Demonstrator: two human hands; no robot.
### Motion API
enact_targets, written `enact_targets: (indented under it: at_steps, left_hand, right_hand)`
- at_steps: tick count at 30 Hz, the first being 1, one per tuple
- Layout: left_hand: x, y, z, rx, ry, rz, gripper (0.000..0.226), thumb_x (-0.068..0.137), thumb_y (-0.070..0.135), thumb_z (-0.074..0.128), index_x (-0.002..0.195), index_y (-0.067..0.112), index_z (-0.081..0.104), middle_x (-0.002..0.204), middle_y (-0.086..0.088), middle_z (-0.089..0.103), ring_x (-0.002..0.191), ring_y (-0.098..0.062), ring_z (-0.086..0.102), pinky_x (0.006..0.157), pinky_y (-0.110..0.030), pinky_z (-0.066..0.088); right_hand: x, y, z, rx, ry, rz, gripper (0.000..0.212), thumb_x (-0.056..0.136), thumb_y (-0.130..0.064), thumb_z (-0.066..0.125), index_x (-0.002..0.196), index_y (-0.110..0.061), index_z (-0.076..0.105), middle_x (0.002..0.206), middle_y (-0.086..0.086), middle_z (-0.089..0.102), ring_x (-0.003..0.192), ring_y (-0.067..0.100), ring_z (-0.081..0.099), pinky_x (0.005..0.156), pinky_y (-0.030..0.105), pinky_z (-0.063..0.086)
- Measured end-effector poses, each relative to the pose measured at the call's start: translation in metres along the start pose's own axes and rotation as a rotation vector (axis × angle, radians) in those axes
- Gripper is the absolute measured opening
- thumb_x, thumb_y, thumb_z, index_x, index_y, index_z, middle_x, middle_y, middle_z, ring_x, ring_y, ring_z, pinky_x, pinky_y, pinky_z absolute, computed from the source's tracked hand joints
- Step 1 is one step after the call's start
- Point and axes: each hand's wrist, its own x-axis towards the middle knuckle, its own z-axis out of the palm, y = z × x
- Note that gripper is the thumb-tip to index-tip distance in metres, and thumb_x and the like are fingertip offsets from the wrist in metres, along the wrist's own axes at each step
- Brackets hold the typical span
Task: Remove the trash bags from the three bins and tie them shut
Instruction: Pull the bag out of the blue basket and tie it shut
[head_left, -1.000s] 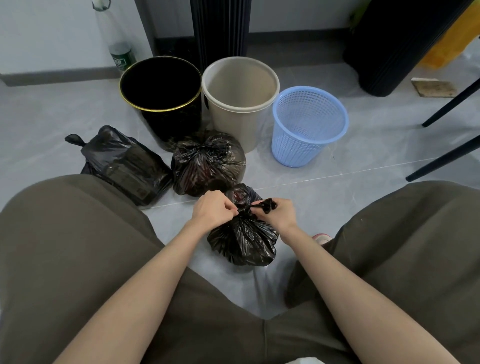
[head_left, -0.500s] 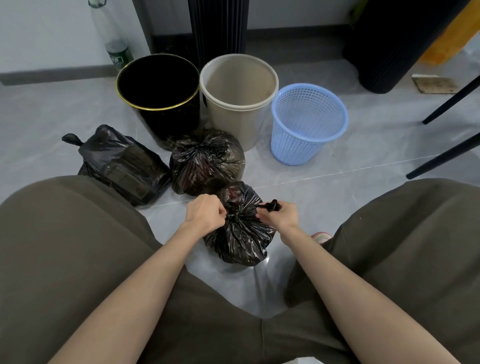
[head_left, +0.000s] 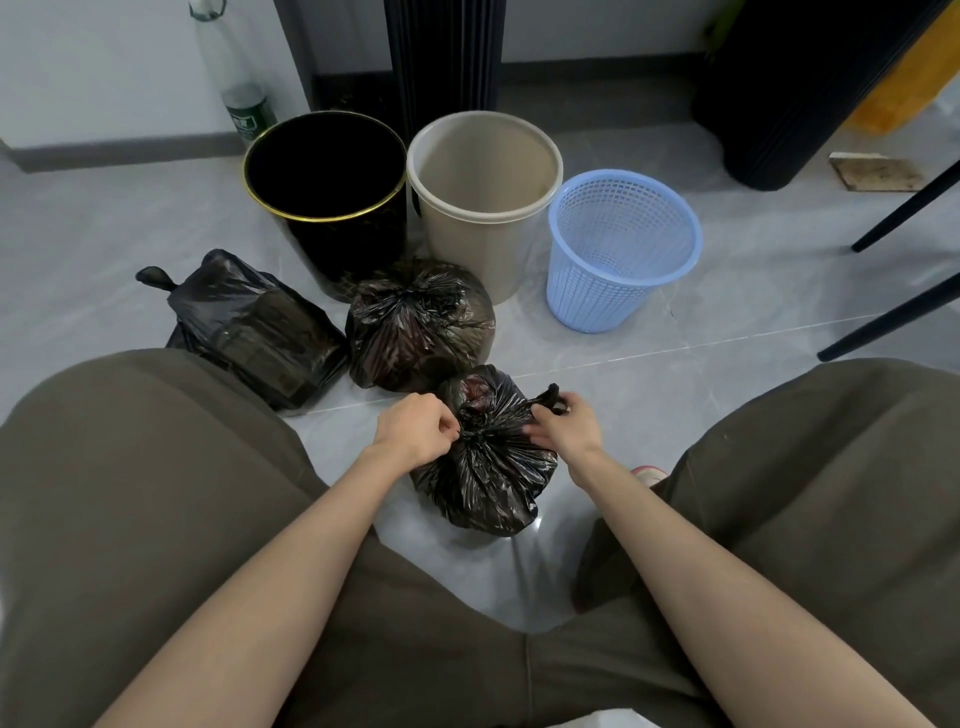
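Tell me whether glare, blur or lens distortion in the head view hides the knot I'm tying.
Head view: even light; the crinkled black plastic trash bag is sharp, with small glints; the right hand smears slightly at its fingertips; glossy grey floor tiles reflect faintly; wide-angle bending at the edges.

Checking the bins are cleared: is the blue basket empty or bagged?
Empty: the blue basket stands upright, its mesh bottom bare, no bag inside.

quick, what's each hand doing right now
Left hand: pinching the neck of the nearest trash bag.
Right hand: gripping the same bag's twisted end.
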Motion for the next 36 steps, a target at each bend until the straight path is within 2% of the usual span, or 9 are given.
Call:
enact_targets:
  at_steps: [2, 3, 6, 9, 12, 16, 21, 28, 36]
  left_hand:
    - [0.003, -0.005, 0.002, -0.095, -0.056, -0.003, 0.012, 0.084, 0.026, 0.064, 0.091, 0.025, 0.074, 0.093, 0.007, 0.072, 0.093, -0.012, 0.065, 0.079, -0.028, 0.051]
    - [0.004, -0.007, 0.003, -0.129, -0.072, -0.001, 0.010, 0.083, 0.025, 0.065, 0.087, 0.024, 0.074, 0.090, 0.006, 0.073, 0.090, -0.012, 0.065, 0.080, -0.028, 0.052]
    - [0.004, -0.011, 0.008, -0.181, -0.103, 0.017, 0.006, 0.081, 0.020, 0.068, 0.083, 0.019, 0.074, 0.086, 0.001, 0.073, 0.082, -0.011, 0.065, 0.080, -0.027, 0.052]
    - [0.004, -0.012, 0.009, -0.241, -0.117, 0.027, 0.004, 0.078, 0.016, 0.071, 0.082, 0.017, 0.073, 0.084, -0.001, 0.074, 0.077, -0.010, 0.065, 0.081, -0.025, 0.052]
    - [0.004, -0.013, 0.010, -0.319, -0.139, -0.005, 0.009, 0.076, 0.012, 0.074, 0.081, 0.018, 0.071, 0.081, -0.001, 0.072, 0.077, -0.010, 0.066, 0.084, -0.026, 0.052]
    - [0.004, -0.018, 0.015, -0.362, -0.168, -0.009, 0.015, 0.077, 0.009, 0.072, 0.077, 0.024, 0.068, 0.090, -0.002, 0.073, 0.085, -0.013, 0.067, 0.086, -0.028, 0.053]
    - [0.007, -0.019, 0.016, -0.352, -0.157, -0.028, 0.015, 0.085, 0.015, 0.065, 0.098, 0.016, 0.069, 0.102, -0.004, 0.071, 0.095, -0.015, 0.065, 0.090, -0.026, 0.049]
    - [0.020, 0.005, -0.005, -0.479, -0.082, -0.002, 0.038, 0.092, 0.021, 0.057, 0.129, 0.019, 0.054, 0.127, -0.005, 0.058, 0.114, -0.020, 0.057, 0.104, -0.034, 0.042]
    - [0.036, 0.038, -0.025, -0.714, -0.014, 0.047, 0.038, 0.093, 0.014, 0.053, 0.131, 0.022, 0.054, 0.123, -0.004, 0.062, 0.117, -0.015, 0.055, 0.106, -0.035, 0.040]
  right_hand:
    - [0.000, -0.001, 0.001, -0.413, 0.098, -0.205, 0.062, 0.085, -0.016, 0.066, 0.138, -0.010, 0.035, 0.133, 0.015, 0.048, 0.116, 0.030, 0.053, 0.103, 0.039, 0.041]
    - [-0.005, -0.001, 0.004, -0.654, 0.145, -0.341, 0.067, 0.083, -0.020, 0.067, 0.140, -0.013, 0.033, 0.138, 0.015, 0.042, 0.125, 0.032, 0.043, 0.108, 0.039, 0.032]
    - [-0.026, -0.001, 0.016, -1.082, 0.203, -0.739, 0.051, 0.080, -0.023, 0.063, 0.128, -0.018, 0.048, 0.136, 0.010, 0.041, 0.121, 0.034, 0.038, 0.098, 0.043, 0.034]
    - [-0.038, 0.006, 0.027, -1.231, 0.061, -0.828, 0.034, 0.081, -0.034, 0.063, 0.111, -0.018, 0.058, 0.116, 0.006, 0.050, 0.108, 0.031, 0.047, 0.085, 0.040, 0.038]
    - [-0.043, 0.017, 0.032, -1.218, -0.153, -0.591, 0.044, 0.083, -0.045, 0.062, 0.120, -0.023, 0.053, 0.120, 0.002, 0.054, 0.114, 0.026, 0.053, 0.088, 0.038, 0.045]
    - [-0.044, 0.030, 0.034, -1.219, -0.148, -0.546, 0.043, 0.083, -0.042, 0.063, 0.120, -0.025, 0.051, 0.120, -0.001, 0.054, 0.114, 0.024, 0.054, 0.083, 0.037, 0.048]
    - [-0.037, 0.034, 0.033, -1.245, -0.112, -0.528, 0.030, 0.092, -0.028, 0.052, 0.119, -0.016, 0.051, 0.119, 0.005, 0.055, 0.112, 0.029, 0.056, 0.080, 0.040, 0.048]
    - [-0.016, -0.005, 0.009, -0.816, 0.159, -0.399, 0.026, 0.095, -0.021, 0.045, 0.118, -0.010, 0.052, 0.114, 0.014, 0.064, 0.105, 0.036, 0.059, 0.084, 0.039, 0.046]
    - [0.008, -0.049, -0.015, -0.732, 0.289, -0.478, 0.020, 0.096, -0.015, 0.046, 0.111, -0.003, 0.052, 0.108, 0.017, 0.064, 0.102, 0.036, 0.059, 0.089, 0.044, 0.046]
